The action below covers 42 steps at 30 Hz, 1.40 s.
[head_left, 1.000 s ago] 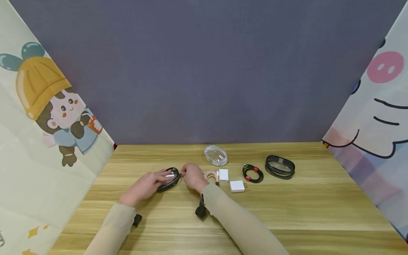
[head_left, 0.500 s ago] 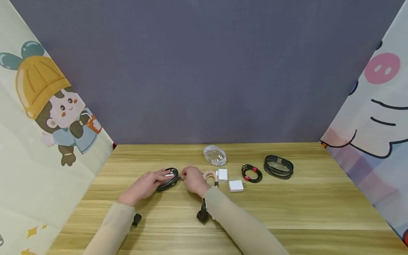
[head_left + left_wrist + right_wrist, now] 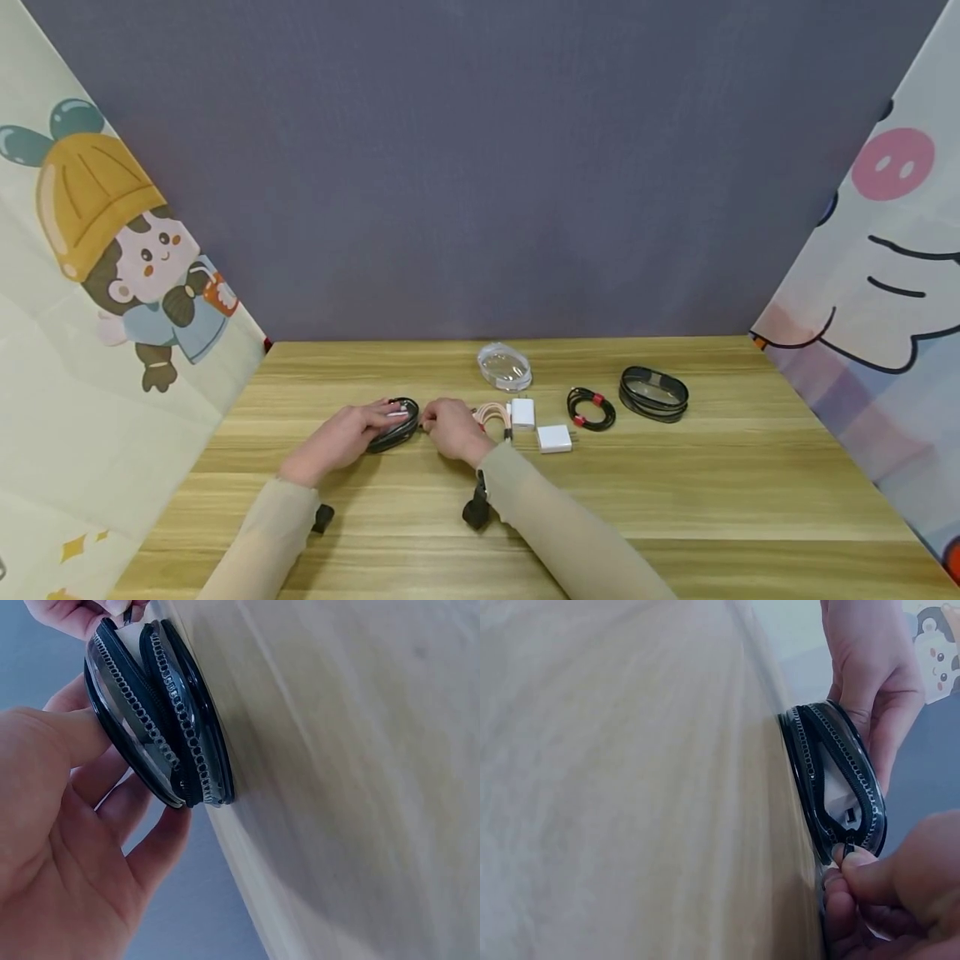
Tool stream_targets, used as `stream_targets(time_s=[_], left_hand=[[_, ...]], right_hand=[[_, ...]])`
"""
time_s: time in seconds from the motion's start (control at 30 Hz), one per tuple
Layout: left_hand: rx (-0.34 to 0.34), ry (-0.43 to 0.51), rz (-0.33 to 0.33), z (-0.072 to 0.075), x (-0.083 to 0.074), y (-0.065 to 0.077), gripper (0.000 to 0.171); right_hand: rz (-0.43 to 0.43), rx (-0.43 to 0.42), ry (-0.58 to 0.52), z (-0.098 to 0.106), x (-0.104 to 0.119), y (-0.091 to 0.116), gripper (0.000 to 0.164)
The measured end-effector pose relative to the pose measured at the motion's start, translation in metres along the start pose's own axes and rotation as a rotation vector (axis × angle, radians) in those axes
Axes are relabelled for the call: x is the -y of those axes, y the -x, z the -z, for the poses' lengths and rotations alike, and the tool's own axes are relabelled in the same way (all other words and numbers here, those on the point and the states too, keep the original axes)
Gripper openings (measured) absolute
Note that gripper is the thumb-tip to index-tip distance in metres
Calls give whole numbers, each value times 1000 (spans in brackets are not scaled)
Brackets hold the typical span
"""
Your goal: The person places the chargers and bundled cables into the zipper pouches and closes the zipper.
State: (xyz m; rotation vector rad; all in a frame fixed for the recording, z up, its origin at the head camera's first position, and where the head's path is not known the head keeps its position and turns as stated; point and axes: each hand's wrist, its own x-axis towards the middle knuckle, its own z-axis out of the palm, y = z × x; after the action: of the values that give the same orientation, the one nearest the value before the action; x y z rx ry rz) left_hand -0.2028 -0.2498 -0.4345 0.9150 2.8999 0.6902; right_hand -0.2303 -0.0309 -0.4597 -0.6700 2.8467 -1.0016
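A small clear round pouch (image 3: 408, 425) with black trim stands at the left of the table, its black zipper partly undone. Through the gap in the right wrist view shows a white charger (image 3: 838, 796) with a USB port. My left hand (image 3: 341, 437) holds the pouch, fingers laid over its top and thumb against its side. At the pouch's right end, my right hand (image 3: 453, 429) pinches the small dark zipper pull (image 3: 848, 850) between thumb and forefinger.
Right of my hands lie a beige coiled cable (image 3: 491, 410), a white charger (image 3: 522, 413) and another white plug (image 3: 554, 438). Farther off are a clear pouch with white trim (image 3: 493, 379), a black cable with red ties (image 3: 576, 414) and a black-trimmed pouch (image 3: 654, 407).
My right hand has come slightly nearer to me at the pouch's right end. The left hand keeps its place on the pouch, and the view has shifted slightly.
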Motion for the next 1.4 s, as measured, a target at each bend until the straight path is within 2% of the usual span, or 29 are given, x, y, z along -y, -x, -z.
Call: stream_targets(time_s=[0.13, 0.23, 0.3, 0.37, 0.47, 0.6, 0.73, 0.97, 1.17, 1.4], left_hand=[[-9, 40, 22, 1, 0, 0, 39], [-37, 87, 54, 1, -2, -1, 32], [-59, 83, 51, 2, -4, -2, 32], [-76, 57, 44, 1, -6, -3, 36], [-98, -34, 24, 0, -10, -5, 42], [-135, -140, 60, -4, -14, -10, 36], [-160, -224, 109, -9, -19, -14, 35], [-180, -332, 108, -12, -24, -19, 33], [-197, -395, 87, -15, -24, -22, 28], [-235, -397, 84, -17, -23, -24, 28]], right_hand=[[-23, 9, -53, 1, 0, 0, 10], [-44, 15, -100, 2, 0, 0, 10], [-48, 13, -115, 2, 0, 0, 10], [-45, 4, -129, 1, 0, -1, 10], [-32, -17, -136, 1, 0, -1, 11], [-5, -27, -129, 1, 0, -1, 12], [-19, -26, -123, 2, 1, -1, 14], [-39, -17, -106, 0, 0, -3, 5], [-44, -23, -96, -1, -4, -4, 2], [-39, 10, -98, 2, -2, -3, 6]])
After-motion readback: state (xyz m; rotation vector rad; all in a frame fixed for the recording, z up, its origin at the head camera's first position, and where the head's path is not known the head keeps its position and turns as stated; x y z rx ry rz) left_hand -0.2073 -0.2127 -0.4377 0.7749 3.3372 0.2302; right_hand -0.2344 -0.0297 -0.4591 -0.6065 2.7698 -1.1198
